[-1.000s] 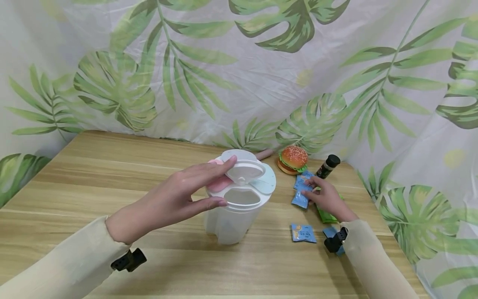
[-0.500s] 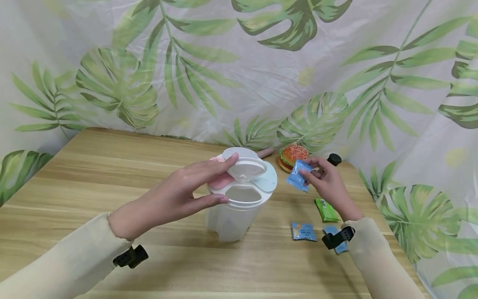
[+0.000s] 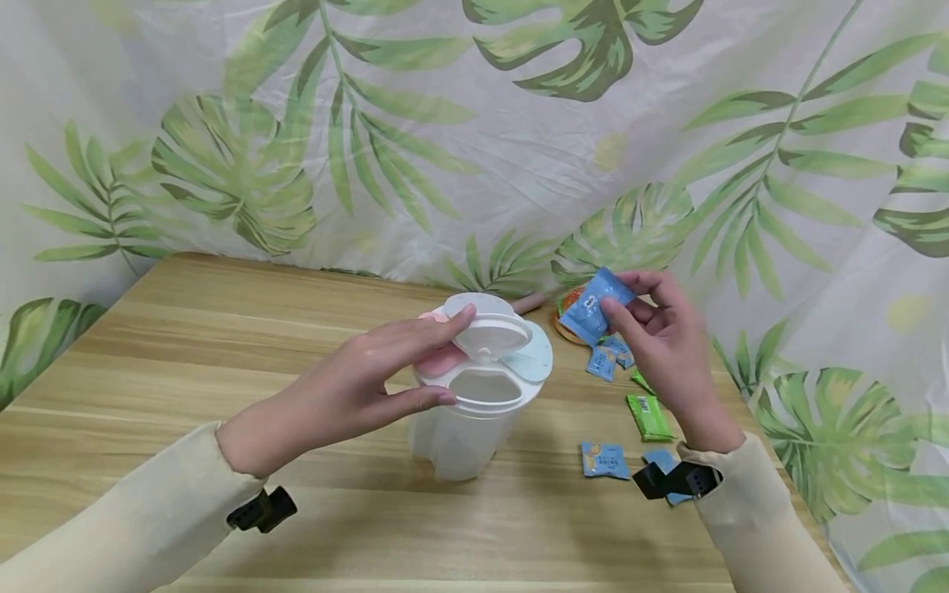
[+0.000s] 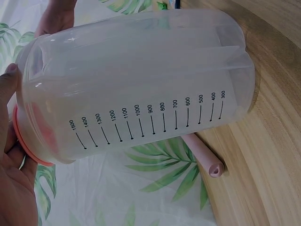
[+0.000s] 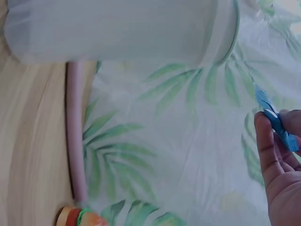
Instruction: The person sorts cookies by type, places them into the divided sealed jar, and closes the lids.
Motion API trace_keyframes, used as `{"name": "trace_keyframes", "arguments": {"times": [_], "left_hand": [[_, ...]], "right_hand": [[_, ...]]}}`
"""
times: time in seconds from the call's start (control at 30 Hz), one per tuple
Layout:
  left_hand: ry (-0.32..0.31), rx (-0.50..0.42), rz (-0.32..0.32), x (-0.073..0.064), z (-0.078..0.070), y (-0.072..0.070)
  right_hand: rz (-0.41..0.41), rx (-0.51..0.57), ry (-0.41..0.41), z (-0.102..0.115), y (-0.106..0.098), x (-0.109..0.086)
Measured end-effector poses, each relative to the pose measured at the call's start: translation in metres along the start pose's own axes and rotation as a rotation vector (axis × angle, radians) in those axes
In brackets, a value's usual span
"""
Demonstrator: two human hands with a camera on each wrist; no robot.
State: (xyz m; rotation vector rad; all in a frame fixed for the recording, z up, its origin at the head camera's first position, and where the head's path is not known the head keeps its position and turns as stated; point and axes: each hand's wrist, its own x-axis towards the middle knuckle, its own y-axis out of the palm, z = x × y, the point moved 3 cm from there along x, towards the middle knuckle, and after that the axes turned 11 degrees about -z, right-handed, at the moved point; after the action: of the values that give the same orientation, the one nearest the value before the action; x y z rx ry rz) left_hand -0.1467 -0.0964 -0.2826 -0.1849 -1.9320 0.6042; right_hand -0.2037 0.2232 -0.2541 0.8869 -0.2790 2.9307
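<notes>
A translucent storage container [image 3: 455,445] with a white lid and coloured flaps stands upright on the wooden table; printed volume marks run along its wall in the left wrist view. Its front flap [image 3: 493,336] is raised over an opening. My left hand [image 3: 348,375] holds the container's top, index finger at the raised flap and thumb at the front rim; in the left wrist view other fingers lie by a pink flap [image 4: 35,153]. My right hand [image 3: 667,346] pinches a blue snack packet [image 3: 596,306] between thumb and fingers, above the table to the container's right.
Several blue packets [image 3: 604,459] and green packets [image 3: 649,417] lie on the table at right. Partly behind the held packet sits a toy hamburger [image 3: 567,328]. A pinkish rolled tube [image 5: 75,132] lies behind the container, near the leaf-print cloth [image 3: 415,148].
My right hand has picked up the blue packet from near the hamburger and raised it toward me, uncovering smaller blue packets below. My left hand stays at the container's lid.
</notes>
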Motion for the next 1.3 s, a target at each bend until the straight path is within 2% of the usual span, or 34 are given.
{"name": "trace_keyframes", "arguments": {"times": [0.1, 0.27, 0.6, 0.67, 0.9, 1.03, 1.2, 1.3], "left_hand": [[0.001, -0.002, 0.001, 0.000, 0.000, 0.001], [-0.001, -0.006, 0.008, 0.000, 0.001, 0.001], [-0.014, -0.013, 0.022, 0.000, 0.001, 0.001], [-0.011, -0.009, 0.021, 0.001, 0.001, 0.001], [-0.041, -0.012, 0.044, 0.002, 0.000, 0.000], [-0.040, -0.010, 0.044, 0.002, 0.000, 0.000], [-0.037, -0.012, 0.035, 0.002, 0.000, 0.001], [-0.043, -0.009, 0.037, 0.002, 0.000, 0.000]], "right_hand": [[-0.009, 0.055, -0.079, 0.016, 0.006, -0.005], [0.065, 0.054, -0.237, 0.036, 0.020, -0.016], [0.212, 0.081, -0.498, 0.051, 0.052, -0.033], [0.235, 0.056, -0.535, 0.051, 0.058, -0.036], [0.318, -0.173, -0.586, 0.047, 0.067, -0.049], [0.365, -0.254, -0.646, 0.048, 0.069, -0.054], [0.408, -0.321, -0.703, 0.048, 0.071, -0.057], [0.430, -0.331, -0.710, 0.047, 0.071, -0.059]]}}
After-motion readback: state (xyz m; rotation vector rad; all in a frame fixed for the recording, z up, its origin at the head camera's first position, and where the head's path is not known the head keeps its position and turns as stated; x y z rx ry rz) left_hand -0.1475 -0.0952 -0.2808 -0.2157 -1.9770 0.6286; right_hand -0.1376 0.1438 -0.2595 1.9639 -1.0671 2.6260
